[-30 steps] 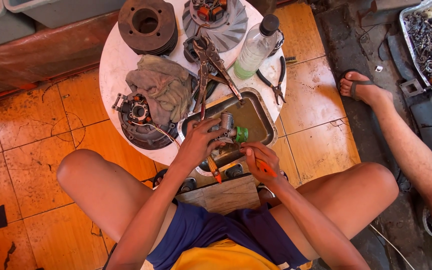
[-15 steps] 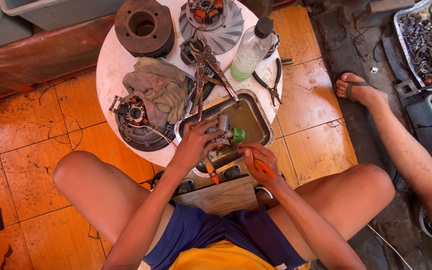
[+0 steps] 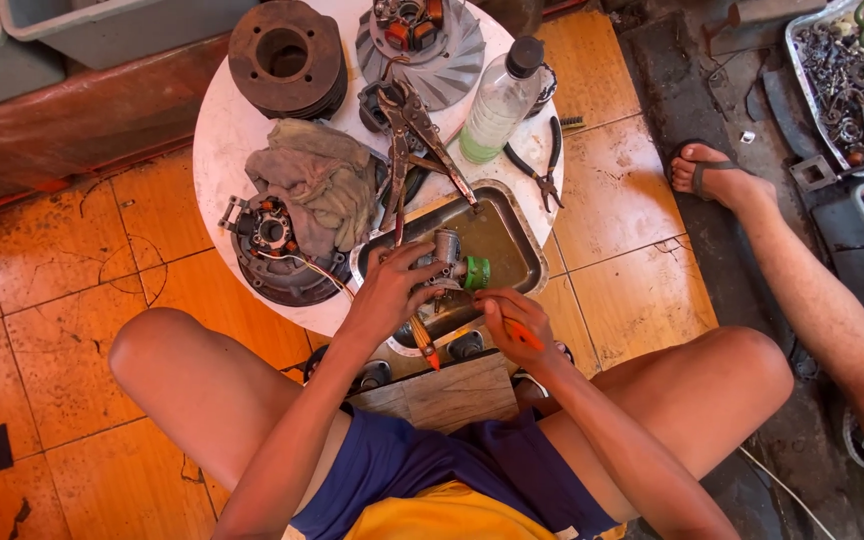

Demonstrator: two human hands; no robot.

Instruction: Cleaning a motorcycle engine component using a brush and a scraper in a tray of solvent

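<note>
My left hand grips a small metal carburettor with a green cap, held over a metal tray of brownish liquid on a round white table. My right hand is closed around an orange-handled tool, just below and to the right of the part. A second orange-handled screwdriver lies at the tray's near edge under my left hand. My bare knees flank the table.
On the table lie a grey rag, a stator plate, a finned cylinder, a fan rotor, locking pliers, a clear bottle and black pliers. Another person's leg and sandalled foot are at the right, by trays of metal parts.
My hands and the part stay over the tray with only slight shifts. The view has tilted a little, so everything sits slightly lower in frame.
</note>
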